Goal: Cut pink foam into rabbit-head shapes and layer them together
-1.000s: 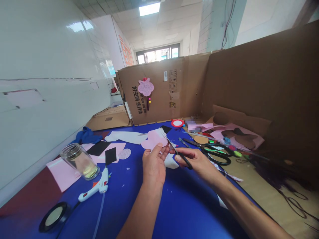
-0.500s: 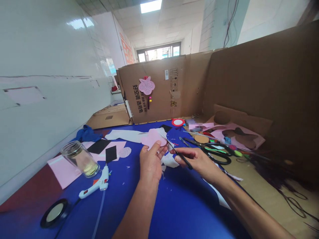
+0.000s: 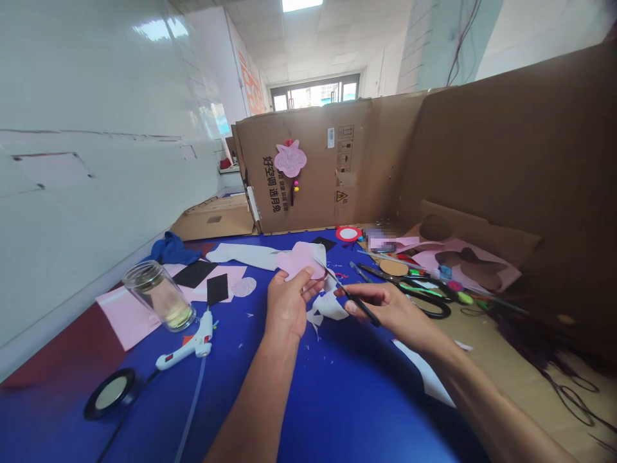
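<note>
Moved: left hand point(image 3: 289, 305) and right hand point(image 3: 390, 308) have shifted slightly left above the blue tabletop point(image 3: 328, 411).
Far edge: cardboard wall point(image 3: 308, 186).
Left hand: pinching a pink foam sheet point(image 3: 301, 257), mid-table.
Right hand: grasping black-handled scissors point(image 3: 357, 302), tips at the sheet's edge.
Left edge: glass jar point(image 3: 159, 296), hot glue gun point(image 3: 193, 344).

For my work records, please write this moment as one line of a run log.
left hand: holds pink foam cut-out | right hand: holds black-handled scissors | blades: at cut-out edge
</note>
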A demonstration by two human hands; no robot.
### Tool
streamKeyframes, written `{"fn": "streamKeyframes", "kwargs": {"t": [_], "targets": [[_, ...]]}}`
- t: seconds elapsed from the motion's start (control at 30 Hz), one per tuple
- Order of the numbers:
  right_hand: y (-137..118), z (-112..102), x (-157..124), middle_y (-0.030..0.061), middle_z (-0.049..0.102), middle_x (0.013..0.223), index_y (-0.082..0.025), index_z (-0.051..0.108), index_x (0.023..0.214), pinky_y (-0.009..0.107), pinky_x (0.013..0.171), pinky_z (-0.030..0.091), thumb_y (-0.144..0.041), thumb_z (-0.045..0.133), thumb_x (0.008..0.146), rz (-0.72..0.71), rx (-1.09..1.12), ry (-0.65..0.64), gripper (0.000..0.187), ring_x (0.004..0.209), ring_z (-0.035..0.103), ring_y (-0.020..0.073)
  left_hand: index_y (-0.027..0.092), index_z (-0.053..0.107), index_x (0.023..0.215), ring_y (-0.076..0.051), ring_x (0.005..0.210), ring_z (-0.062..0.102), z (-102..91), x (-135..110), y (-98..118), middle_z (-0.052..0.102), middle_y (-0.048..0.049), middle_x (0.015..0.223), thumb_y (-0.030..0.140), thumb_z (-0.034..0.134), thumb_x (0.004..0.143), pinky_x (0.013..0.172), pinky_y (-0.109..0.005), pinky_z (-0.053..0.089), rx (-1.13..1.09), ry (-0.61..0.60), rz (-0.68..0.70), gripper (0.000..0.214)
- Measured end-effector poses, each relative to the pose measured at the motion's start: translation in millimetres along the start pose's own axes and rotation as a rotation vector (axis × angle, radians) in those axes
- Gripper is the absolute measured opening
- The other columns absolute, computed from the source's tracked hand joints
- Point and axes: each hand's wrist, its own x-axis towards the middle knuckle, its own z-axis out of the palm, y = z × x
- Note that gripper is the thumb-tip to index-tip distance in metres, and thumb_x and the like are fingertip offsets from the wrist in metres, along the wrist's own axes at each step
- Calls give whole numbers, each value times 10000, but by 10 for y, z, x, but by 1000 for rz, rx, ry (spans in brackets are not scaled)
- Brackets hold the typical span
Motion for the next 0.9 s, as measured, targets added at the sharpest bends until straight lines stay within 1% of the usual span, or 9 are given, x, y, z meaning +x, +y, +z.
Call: {"fn": "streamKeyframes", "kwargs": {"t": [0.1, 0.2, 0.3, 0.43, 0.53, 0.7, 0.9], "targets": [[-23, 2, -7, 33, 689, 788, -171, 838, 1086, 286, 633, 372, -594, 814, 761, 25, -12, 0, 534, 701, 511, 173, 161, 573, 884, -216, 656, 749, -12, 10, -7, 765, -128, 819, -7, 747, 792, 687, -348, 637, 19, -15, 3, 259], [-14, -5, -11, 45, 720, 837, -171, 833, 1119, 290, 654, 413, -592, 821, 753, 52, -13, 6, 558, 727, 545, 183, 161, 575, 881, -198, 630, 736, -19, 16, -15, 765, -116, 805, -6, 746, 786, 678, -338, 637, 22, -25, 7, 257], [21, -14, -6, 53, 741, 874, -177, 827, 1153, 301, 683, 458, -589, 817, 762, 53, -10, 14, 568, 744, 575, 191, 160, 581, 886, -183, 611, 725, -18, 13, -18, 760, -100, 784, -5, 747, 780, 669, -322, 634, 17, -20, 8, 257], [54, -15, 4, 49, 748, 875, -195, 825, 1166, 309, 700, 490, -602, 801, 787, 36, -28, 12, 556, 737, 598, 190, 155, 597, 880, -194, 627, 736, -10, -1, -24, 763, -107, 793, 7, 759, 770, 686, -331, 636, 25, -17, -3, 246], [52, -7, 4, 52, 746, 874, -186, 821, 1170, 315, 707, 498, -609, 805, 779, 41, -33, 21, 575, 733, 602, 191, 152, 605, 867, -198, 626, 737, -4, -11, -35, 763, -112, 791, 3, 761, 769, 691, -336, 635, 11, -19, -7, 237], [24, 8, 0, 46, 718, 806, -179, 820, 1182, 316, 690, 493, -614, 796, 783, 30, -67, 39, 591, 718, 586, 193, 136, 632, 868, -193, 617, 734, 9, -15, -50, 770, -127, 807, -6, 745, 792, 683, -331, 633, -7, -12, -12, 197], [-4, 0, -7, 25, 654, 738, -169, 828, 1147, 309, 685, 460, -634, 810, 760, 44, -72, 40, 605, 708, 544, 183, 109, 671, 922, -204, 646, 751, 3, -7, -64, 783, -170, 879, -6, 773, 795, 671, -311, 626, 15, -18, -21, 199]]}}
